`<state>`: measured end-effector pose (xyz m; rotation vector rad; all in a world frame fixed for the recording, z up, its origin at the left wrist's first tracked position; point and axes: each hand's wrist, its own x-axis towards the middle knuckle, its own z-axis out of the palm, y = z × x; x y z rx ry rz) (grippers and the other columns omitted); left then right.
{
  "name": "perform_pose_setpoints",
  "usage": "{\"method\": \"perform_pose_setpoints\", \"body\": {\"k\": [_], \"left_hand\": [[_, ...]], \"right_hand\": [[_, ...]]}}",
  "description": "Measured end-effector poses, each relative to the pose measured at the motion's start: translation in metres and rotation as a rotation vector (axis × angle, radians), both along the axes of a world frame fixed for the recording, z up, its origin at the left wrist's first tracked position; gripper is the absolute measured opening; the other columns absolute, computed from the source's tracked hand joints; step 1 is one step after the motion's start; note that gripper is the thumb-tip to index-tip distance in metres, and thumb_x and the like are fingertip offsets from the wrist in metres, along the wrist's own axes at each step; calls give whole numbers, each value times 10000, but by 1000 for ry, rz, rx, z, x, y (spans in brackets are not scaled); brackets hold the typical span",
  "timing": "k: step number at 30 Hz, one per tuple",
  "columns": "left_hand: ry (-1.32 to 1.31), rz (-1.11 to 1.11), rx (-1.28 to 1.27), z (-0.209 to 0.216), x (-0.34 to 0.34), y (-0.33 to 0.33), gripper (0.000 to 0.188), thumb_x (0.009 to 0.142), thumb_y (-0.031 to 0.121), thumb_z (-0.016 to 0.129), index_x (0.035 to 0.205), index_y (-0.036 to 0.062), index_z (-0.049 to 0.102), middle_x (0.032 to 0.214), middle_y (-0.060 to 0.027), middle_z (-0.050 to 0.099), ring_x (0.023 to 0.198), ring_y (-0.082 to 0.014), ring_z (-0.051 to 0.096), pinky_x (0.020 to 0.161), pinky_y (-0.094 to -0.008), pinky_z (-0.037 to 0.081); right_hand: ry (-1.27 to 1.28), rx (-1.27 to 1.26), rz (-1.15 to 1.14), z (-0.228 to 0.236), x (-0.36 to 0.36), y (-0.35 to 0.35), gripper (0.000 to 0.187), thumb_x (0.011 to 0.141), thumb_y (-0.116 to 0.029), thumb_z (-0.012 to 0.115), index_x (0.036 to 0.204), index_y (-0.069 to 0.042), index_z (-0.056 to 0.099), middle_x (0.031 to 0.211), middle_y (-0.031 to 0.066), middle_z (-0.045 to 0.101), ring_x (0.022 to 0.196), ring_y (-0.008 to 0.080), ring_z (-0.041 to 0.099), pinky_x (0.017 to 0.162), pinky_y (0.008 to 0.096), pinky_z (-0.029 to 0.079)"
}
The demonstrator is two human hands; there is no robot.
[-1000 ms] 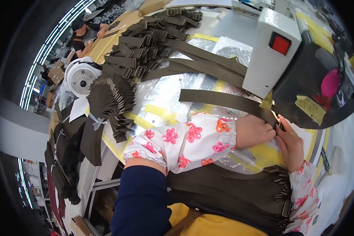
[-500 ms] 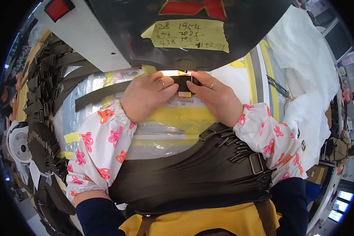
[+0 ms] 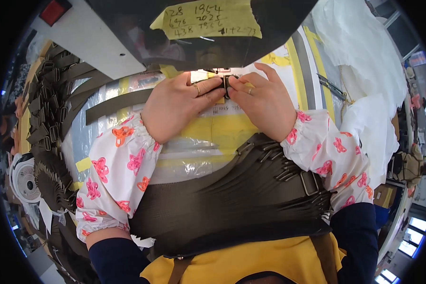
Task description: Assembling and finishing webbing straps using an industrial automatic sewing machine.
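Note:
A dark olive webbing strap (image 3: pixel 118 105) runs from the left under my left hand (image 3: pixel 179 102), whose closed fingers press it against the work surface beneath the machine head. At the strap's right end a small dark metal buckle (image 3: pixel 226 86) stands between my two hands. My right hand (image 3: pixel 266 97) pinches at this buckle with thumb and fingertips, while one finger is lifted and bent away. The fingertips of both hands nearly meet. Part of the strap is hidden under the left fingers.
The dark machine head (image 3: pixel 199 54) overhangs my hands, with a yellow handwritten tape on it. Many straps with buckles (image 3: pixel 47 109) hang at left, beside a white fan (image 3: pixel 26 179). More straps (image 3: pixel 232 199) cover my lap. Tweezers (image 3: pixel 331 87) and white sheeting (image 3: pixel 369 71) lie at right.
My right fingers have shifted from lying along the strap to pinching at its end, with one finger raised. The buckle between the hands now shows more plainly. The whole view has shifted slightly.

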<state>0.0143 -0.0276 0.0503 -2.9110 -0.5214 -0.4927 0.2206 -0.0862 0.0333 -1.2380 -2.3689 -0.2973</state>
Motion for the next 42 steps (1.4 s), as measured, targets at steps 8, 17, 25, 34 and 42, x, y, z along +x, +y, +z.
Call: {"method": "perform_pose_setpoints", "body": {"k": [8, 17, 25, 34, 42], "left_hand": [[-144, 44, -143, -32, -15, 0, 172, 757, 212, 563, 905, 148, 621, 962, 45, 589, 755, -151, 560, 685, -316, 447], [-285, 206, -278, -40, -22, -18, 144, 748, 190, 592, 886, 193, 634, 1029, -72, 589, 902, -204, 566, 795, -379, 377], [-368, 107, -244, -29, -12, -6, 151, 692, 169, 608, 824, 103, 639, 977, -17, 608, 846, -208, 587, 714, -342, 440], [-96, 112, -229, -29, -14, -9, 208, 745, 136, 556, 939, 126, 629, 1079, 11, 606, 937, -133, 590, 779, -293, 419], [70, 143, -216, -19, -13, -1, 291, 768, 131, 536, 1049, 134, 608, 1187, -6, 573, 1029, -147, 570, 869, -313, 408]], "right_hand": [[271, -23, 46, -21, -7, 2, 71, 683, -51, 690, 745, -49, 656, 885, 57, 675, 809, 187, 590, 834, 438, 431], [201, -86, 145, -11, -18, 1, 61, 694, -18, 658, 744, -4, 627, 851, 120, 660, 800, 243, 575, 729, 392, 423], [166, -137, 78, 15, -8, -1, 189, 645, 17, 614, 833, 15, 622, 950, 151, 649, 798, 278, 571, 755, 400, 412], [162, -226, 56, 6, -2, -4, 271, 581, 30, 560, 841, 21, 636, 948, 159, 659, 785, 239, 564, 787, 406, 387], [139, -222, 60, 3, 4, 1, 257, 606, 45, 541, 842, 3, 634, 983, 146, 658, 744, 237, 566, 805, 392, 385]]}}
